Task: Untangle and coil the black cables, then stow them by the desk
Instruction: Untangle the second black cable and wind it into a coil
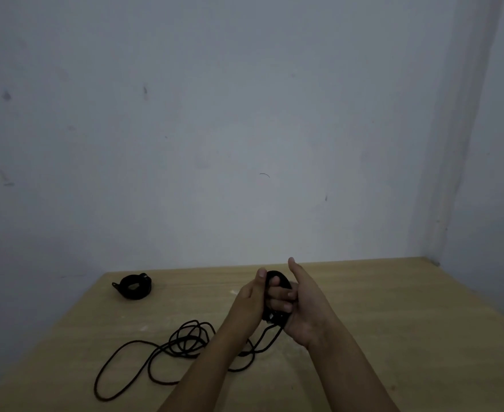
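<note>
Fingers (277, 304) of the left hand (253, 298) grip the coiled black cable (274, 315) against the right hand (305, 304).

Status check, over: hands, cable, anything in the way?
Left hand and right hand both grip the half-wound coil. Loose cable trails tangled across desk. Finished coil far left, clear.

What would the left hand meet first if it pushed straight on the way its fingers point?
Nothing on the wooden desk, it seems: the left hand, gripping the black cable, points up and away, so probably the wall, though depth is unclear.
</note>
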